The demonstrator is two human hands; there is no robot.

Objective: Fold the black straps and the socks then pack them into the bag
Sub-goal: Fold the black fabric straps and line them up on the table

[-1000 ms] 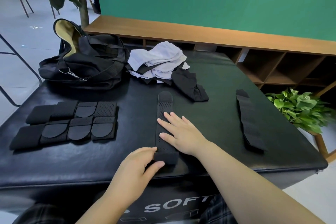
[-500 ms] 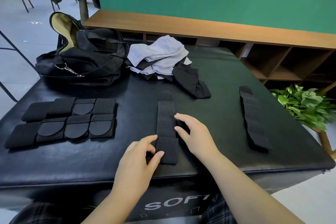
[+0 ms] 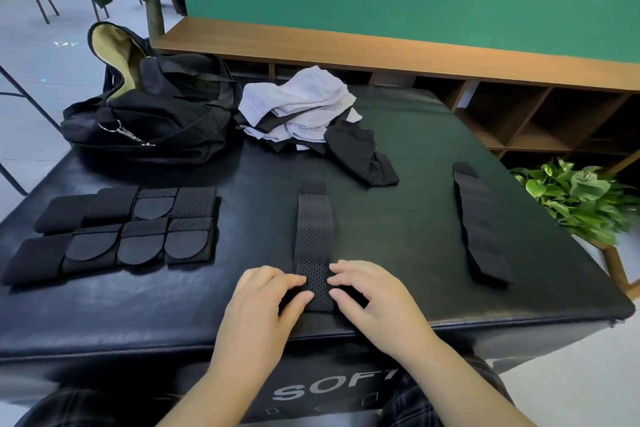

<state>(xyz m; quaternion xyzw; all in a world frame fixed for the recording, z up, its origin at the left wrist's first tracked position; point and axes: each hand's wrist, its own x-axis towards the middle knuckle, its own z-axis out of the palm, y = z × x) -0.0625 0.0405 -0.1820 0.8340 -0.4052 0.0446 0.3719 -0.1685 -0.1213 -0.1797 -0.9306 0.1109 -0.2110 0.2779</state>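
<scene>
One black strap (image 3: 313, 239) lies flat and long near the front edge of the table (image 3: 415, 218), running away from the person. It is not folded yet. The left hand (image 3: 268, 302) and the right hand (image 3: 367, 295) sit at its near end, one on each side. Their fingers are bent and pinch the edges of the strap — it looks like the first fold is about to begin.

A second long strap (image 3: 479, 222) lies stretched out near the right edge of the table. Nobody is touching it, and it needs folding too.

By the left edge sits a neat pile of folded straps (image 3: 114, 229), in two rows side by side. That part looks done, but none of them are in the bag yet.

The socks (image 3: 304, 111) are in a loose heap toward the back of the table — light ones on top, dark ones under and beside them. They look messy, not folded.

The bag (image 3: 152, 114) sits at the back left corner, just beside the socks, with its top open. I cannot see anything packed inside.

So I think the job is partly done: two straps and all the socks still need folding, and then everything must go in.
</scene>
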